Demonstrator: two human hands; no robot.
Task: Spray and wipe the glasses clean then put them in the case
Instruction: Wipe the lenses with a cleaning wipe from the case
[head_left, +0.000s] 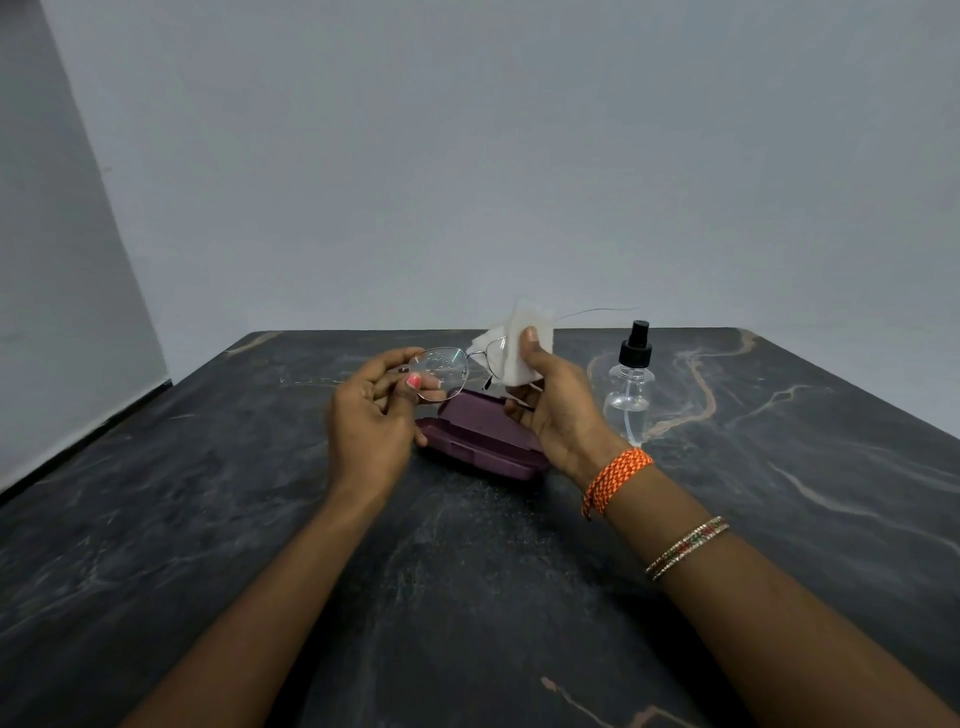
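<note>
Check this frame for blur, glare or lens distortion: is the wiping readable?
Head view: even, soft light, no hard shadows; wide-angle bending at the table edges; droplets on the glasses lens are visible, with faint glare; the cloth in the right hand is slightly overexposed; left hand sharp.

Wire-rimmed glasses droplet-speckled, held above open purple case.

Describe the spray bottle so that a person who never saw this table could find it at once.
Look at the dark marbled table and follow the person's right hand, which holds a white cloth. Just to the right of that hand, the spray bottle stands upright and alone on the table. It is the only clear object with a black pump top; the glasses case nearby is flat and purple.
</note>
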